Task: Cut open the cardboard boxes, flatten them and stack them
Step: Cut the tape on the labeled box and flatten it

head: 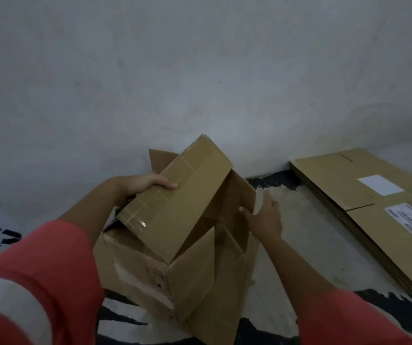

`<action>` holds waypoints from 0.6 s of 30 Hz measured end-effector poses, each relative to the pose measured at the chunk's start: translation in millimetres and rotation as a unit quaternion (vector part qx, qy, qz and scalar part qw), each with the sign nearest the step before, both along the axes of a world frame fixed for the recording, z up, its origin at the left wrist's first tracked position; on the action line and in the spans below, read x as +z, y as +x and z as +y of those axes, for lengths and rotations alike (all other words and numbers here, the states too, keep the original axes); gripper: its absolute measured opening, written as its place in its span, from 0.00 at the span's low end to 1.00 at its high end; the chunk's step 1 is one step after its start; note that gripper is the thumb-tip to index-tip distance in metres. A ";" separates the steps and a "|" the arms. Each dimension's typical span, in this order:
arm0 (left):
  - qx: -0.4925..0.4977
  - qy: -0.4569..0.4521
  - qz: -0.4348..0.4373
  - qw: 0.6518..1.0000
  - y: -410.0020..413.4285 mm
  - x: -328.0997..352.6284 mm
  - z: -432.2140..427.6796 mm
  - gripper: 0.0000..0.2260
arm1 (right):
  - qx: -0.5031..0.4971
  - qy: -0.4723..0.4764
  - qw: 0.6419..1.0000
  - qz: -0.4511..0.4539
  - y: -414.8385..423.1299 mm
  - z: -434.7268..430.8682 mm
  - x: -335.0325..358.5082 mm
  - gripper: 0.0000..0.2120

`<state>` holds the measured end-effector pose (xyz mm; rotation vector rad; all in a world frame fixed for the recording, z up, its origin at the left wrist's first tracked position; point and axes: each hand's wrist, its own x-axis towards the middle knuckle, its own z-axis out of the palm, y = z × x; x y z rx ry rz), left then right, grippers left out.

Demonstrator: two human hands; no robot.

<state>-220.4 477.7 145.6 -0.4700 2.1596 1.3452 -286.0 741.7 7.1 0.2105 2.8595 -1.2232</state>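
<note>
- Head view: locate the cardboard box standing on the patterned rug close to the wall, top opened and flaps splayed
- Note the left hand closed round the near-left edge of the taped panel, thumb on top, fingers underneath
- Note the right hand holding the edge of the side flap, thumb on the inner face, fingers partly hidden behind the card
- Treat the step in hand as flattening: top already opened, body not yet collapsed
- Keep both grips near the fold lines rather than at the flap tips, for control of the creases
- Push the taped panel down and across while drawing the side flap outward, bringing opposite corners together
- Check the clear tape along the panel; cut any strip bridging a seam rather than tearing the card
- Expect spring-back; press along the creases once flat
- Lay the result on the stack of flattened boxes at the right by the wall, edges aligned
</note>
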 end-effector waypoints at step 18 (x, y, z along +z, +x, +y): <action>0.196 0.102 0.037 0.975 -8.7 -15.5 9.9 0.27 | 0.013 -0.168 0.985 -0.042 -116.6 -6.5 -16.0 0.21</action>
